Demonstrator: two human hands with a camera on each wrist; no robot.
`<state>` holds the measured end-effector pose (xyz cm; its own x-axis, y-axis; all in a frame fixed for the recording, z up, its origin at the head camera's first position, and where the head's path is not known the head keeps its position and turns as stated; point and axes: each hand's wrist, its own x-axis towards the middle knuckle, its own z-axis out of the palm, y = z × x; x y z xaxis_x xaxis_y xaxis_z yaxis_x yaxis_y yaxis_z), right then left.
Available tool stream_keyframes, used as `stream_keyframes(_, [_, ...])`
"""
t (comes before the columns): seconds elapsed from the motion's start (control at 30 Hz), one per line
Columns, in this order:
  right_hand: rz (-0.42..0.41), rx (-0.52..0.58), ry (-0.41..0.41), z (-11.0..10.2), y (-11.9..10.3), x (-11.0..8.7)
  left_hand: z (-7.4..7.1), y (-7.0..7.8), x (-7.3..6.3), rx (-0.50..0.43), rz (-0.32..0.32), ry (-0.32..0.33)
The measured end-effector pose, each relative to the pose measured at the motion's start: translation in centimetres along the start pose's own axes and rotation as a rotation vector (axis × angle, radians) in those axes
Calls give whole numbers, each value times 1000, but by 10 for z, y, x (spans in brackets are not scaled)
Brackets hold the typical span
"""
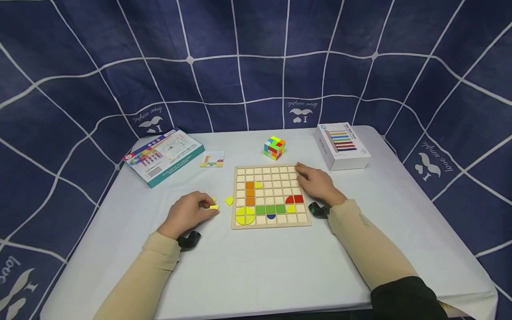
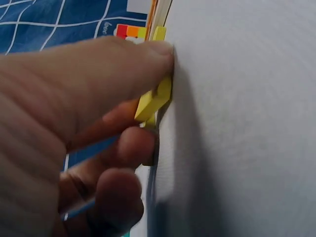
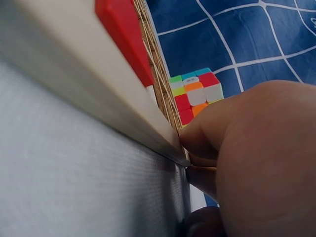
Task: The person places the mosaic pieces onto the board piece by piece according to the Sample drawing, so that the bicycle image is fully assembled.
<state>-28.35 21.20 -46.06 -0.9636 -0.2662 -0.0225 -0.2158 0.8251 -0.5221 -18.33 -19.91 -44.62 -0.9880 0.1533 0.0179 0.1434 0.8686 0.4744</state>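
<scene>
My left hand (image 1: 188, 213) pinches a yellow piece (image 2: 154, 101) between thumb and forefinger, just above the white cloth to the left of the board. Close to those fingertips lies another yellow piece (image 1: 229, 201), beside the board's left edge. The wooden grid board (image 1: 272, 226) lies flat and carries orange, green, red, yellow and blue pieces, with four yellow quarter-rounds forming a circle (image 1: 245, 216) at its near left corner. At the far right corner, my right hand (image 1: 318, 183) holds the board's edge with its fingertips. Some of its fingers are hidden.
A colour-patterned cube (image 1: 274, 148) stands behind the board, and a pattern card (image 1: 212, 159) lies to its left. One flat teal-sided box (image 1: 164, 155) sits at the back left. A white box (image 1: 342, 146) is at the back right.
</scene>
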Motion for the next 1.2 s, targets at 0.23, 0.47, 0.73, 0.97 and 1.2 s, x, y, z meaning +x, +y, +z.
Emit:
stream_keyframes(0.23, [-5,-6,6,1,1,1,-1,1,-2,43,100,-24])
stream_keyframes(0.47, [-9,-9,3,2,2,2,3,1,0,23,124,-51])
stream_keyframes(0.73, [-14,-12,2,0,3,1,6,1,5,21,105,-18])
stream_keyframes(0.97, [-12,-9,3,0,3,1,0,2,2,2,141,-84])
stream_keyframes(1.2, [-10,-7,7,1,2,1,-1,-3,2,108,68,-32])
